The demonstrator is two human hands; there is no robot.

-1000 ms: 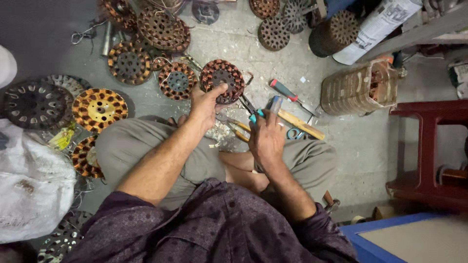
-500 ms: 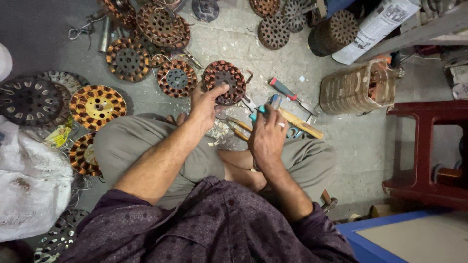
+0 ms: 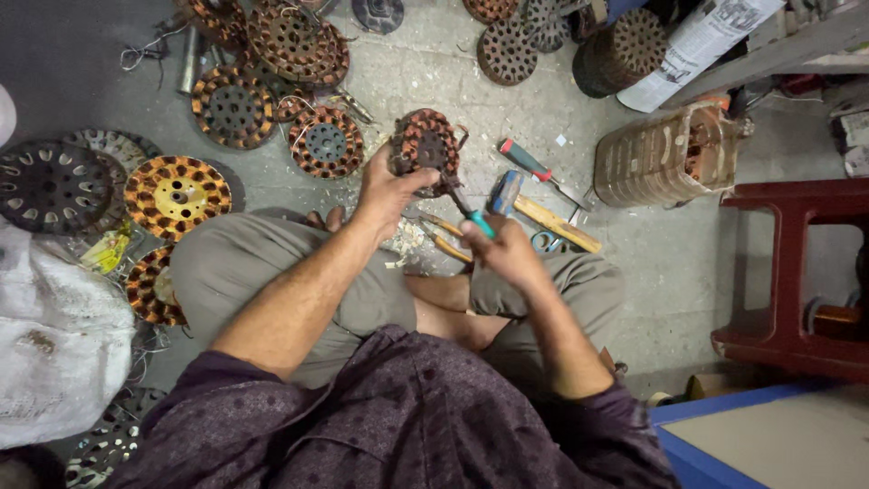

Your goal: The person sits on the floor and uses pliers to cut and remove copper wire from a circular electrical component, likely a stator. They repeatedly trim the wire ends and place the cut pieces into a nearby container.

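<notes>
Since half a second ago we have lifted the round motor winding (image 3: pixel 424 145) off the floor (image 3: pixel 434 72) and tipped it up toward us, and our right hand (image 3: pixel 507 254) has brought the green-handled tool (image 3: pixel 471 215) up against it.

We sit cross-legged on the concrete floor in grey trousers (image 3: pixel 244 272) and a dark purple shirt (image 3: pixel 389 417). A white sack (image 3: pixel 54 353) lies at our left side, and a dark red plastic stool (image 3: pixel 797 272) stands at our right. Beyond that, a large bundle of stacked metal plates (image 3: pixel 665 154) lies on its side. Many round copper-wound windings lie scattered ahead of us; the one with a yellow centre (image 3: pixel 176 195) is at the left, and another (image 3: pixel 326 142) lies just left of the one we hold.

Our left hand (image 3: pixel 385 186) has its fingers closed round the lower left edge of the held winding, keeping it tilted above the floor just in front of our knees. Our right hand's fingers are closed round the handle of the green-handled tool, whose dark tip touches the winding's lower right side.

Near our right hand on the floor lie a hammer (image 3: pixel 543 213) with a wooden handle, a screwdriver (image 3: pixel 534 167) with a red and green grip, and orange-handled pliers (image 3: pixel 444 237)
</notes>
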